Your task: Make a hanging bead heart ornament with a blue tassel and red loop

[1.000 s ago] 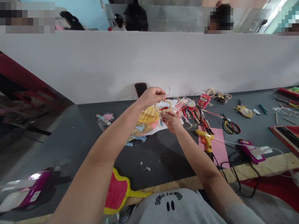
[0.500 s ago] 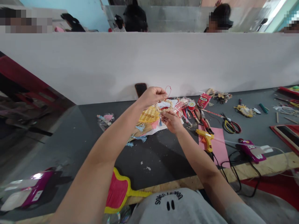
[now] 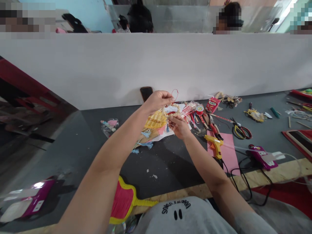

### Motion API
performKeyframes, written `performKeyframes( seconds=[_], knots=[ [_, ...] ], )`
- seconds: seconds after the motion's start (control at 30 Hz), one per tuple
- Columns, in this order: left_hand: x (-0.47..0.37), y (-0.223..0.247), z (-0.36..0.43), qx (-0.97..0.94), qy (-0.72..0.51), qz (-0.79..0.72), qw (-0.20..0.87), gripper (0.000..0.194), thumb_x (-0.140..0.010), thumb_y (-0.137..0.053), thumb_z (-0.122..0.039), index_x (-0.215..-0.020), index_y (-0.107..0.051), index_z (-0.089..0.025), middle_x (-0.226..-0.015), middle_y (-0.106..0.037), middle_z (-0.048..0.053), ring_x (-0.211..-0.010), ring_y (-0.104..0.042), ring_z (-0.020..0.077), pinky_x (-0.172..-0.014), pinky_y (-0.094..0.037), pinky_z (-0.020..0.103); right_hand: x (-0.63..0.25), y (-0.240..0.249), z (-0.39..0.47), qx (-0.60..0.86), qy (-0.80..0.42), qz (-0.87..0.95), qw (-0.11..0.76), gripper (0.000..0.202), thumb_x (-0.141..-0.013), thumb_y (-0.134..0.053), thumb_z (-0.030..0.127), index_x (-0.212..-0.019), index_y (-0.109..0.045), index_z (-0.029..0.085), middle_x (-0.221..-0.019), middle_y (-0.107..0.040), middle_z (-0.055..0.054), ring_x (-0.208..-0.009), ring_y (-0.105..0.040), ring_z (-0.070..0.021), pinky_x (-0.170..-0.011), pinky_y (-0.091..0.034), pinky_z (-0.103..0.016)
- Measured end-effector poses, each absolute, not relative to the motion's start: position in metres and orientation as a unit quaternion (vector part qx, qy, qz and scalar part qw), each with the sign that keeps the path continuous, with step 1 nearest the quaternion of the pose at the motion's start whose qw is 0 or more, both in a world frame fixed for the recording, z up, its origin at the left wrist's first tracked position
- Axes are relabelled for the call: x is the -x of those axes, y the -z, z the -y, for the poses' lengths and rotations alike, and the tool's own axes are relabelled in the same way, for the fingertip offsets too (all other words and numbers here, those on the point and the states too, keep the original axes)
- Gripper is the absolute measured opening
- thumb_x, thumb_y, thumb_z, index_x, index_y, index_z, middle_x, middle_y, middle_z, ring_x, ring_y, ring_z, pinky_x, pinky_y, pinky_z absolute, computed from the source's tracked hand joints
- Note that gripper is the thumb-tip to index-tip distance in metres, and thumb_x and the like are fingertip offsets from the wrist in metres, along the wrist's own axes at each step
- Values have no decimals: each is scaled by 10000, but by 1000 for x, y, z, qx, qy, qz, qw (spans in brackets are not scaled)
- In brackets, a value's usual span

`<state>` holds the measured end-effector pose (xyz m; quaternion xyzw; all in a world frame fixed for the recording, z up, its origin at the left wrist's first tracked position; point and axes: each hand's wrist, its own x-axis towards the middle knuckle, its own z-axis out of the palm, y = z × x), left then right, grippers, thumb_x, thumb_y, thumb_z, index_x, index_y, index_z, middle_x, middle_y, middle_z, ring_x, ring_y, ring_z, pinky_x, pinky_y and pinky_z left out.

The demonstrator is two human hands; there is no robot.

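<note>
Above the far side of the table, my two hands hold up a small cream-coloured braided ring (image 3: pixel 179 110) with some red inside it. My left hand (image 3: pixel 162 99) pinches a thin red cord (image 3: pixel 176 91) at the ring's top; the cord's loop stands up past the fingertips. At the ring's lower edge, my right hand (image 3: pixel 179 126) is closed with thumb and fingers on the rim. Behind and left of the ring lies a yellow woven piece (image 3: pixel 156 120), partly covered by my left arm. Light-blue tassels (image 3: pixel 147 144) stick out beneath it.
Right of my hands lie a red spool (image 3: pixel 200 110), pliers (image 3: pixel 214 127), scissors (image 3: pixel 242 131) and a yellow glue gun (image 3: pixel 215 145) on pink paper (image 3: pixel 230 152). A phone (image 3: pixel 146 94) leans on the white partition (image 3: pixel 156 61). A pink-and-yellow fan (image 3: pixel 124 200) is at the near edge. People sit beyond.
Both hands keep their hold on the ring and cord, almost still. The camera view has shifted very slightly.
</note>
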<state>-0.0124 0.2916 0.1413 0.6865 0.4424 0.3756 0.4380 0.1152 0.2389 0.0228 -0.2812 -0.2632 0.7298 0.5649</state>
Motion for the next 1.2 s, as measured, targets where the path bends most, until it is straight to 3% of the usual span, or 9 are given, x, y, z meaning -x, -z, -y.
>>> performKeyframes(
  seconds=[0.5,0.83,1.2],
  knots=[
    [13,-144,-301,-662,-399,-428,468,84,-809,-721,-192,-769,-675,-134,-707,-687,26,-633,-605,84,-638,-472,221,-115,-20,-245,304,-710,284,569,294,-595,-874,333,-698,-626,212,-672,-587,58,-623,-497,-74,-644,-407,-239],
    [8,-150,-318,-647,-404,-448,466,168,-904,-666,-256,-795,-597,-149,-727,-696,39,-628,-643,104,-606,-505,224,-126,-12,-243,323,-703,271,573,373,-548,-871,293,-855,-672,221,-712,-611,68,-587,-500,-57,-604,-412,-222],
    [11,-168,-354,-654,-421,-476,410,180,-929,-628,-187,-761,-579,-146,-684,-662,23,-588,-614,92,-631,-479,248,-123,-6,-170,335,-712,326,523,339,-624,-861,373,-862,-693,199,-747,-638,32,-598,-529,-72,-598,-416,-226]
  ],
)
